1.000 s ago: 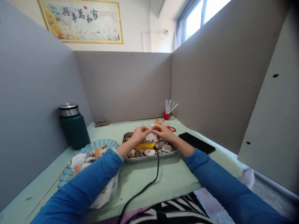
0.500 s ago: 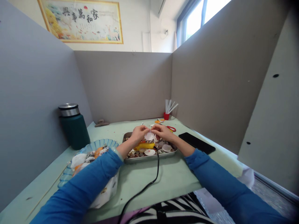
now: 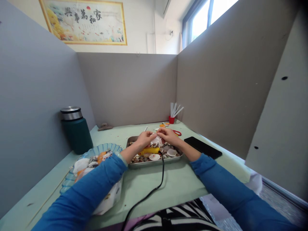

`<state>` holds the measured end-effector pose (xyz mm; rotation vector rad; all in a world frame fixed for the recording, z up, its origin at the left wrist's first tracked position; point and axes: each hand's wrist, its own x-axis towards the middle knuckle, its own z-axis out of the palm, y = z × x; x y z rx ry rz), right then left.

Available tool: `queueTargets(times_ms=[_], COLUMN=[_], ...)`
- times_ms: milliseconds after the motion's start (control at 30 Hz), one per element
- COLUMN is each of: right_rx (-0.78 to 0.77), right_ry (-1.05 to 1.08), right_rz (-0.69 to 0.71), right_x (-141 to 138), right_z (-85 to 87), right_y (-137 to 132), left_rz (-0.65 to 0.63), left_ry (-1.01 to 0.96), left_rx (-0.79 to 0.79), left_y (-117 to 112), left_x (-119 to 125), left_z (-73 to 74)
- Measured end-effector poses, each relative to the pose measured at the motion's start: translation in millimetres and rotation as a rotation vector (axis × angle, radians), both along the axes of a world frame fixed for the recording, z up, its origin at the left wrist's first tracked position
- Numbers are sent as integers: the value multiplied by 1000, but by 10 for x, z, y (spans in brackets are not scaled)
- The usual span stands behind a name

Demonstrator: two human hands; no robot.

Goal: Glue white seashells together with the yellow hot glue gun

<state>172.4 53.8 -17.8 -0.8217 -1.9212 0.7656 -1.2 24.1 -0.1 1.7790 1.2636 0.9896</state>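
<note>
Flask stands behind blue bowl w/ shells. My L hand: fingertips clamped on white shell, over far part of tray; yel. tool lies in tray. My R hand: fingertips clamped on same shell, other side. Phone flat, R of tray.

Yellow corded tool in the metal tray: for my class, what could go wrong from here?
The black cord runs across the green tablecloth and over its near edge; a snag could drag the yellow corded tool from the metal tray.

That tool lies close to the left hand and right hand; if hot, it might burn them.

The left sleeve overlaps the blue scalloped dish in view, so moving that arm could knock shells out.
</note>
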Motion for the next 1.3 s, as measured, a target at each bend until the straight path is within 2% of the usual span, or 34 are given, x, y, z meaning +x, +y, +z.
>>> queueTargets(times_ms=[233,633,967,1300], right_rx=[-2,47,16,29], right_ry=[-12,-90,-49,-91], right_rz=[15,51,65,61], right_x=[-5,7,2,-4], right_z=[-3,7,-31,37], right_y=[0,-34,24,-76], left_rz=[3,16,19,11], left_ry=[31,25,19,4], left_rx=[-16,-27,-34,-34], left_y=[58,43,4,77], left_x=[-21,-13,0,-30], left_z=[-74,-59,-15,-82])
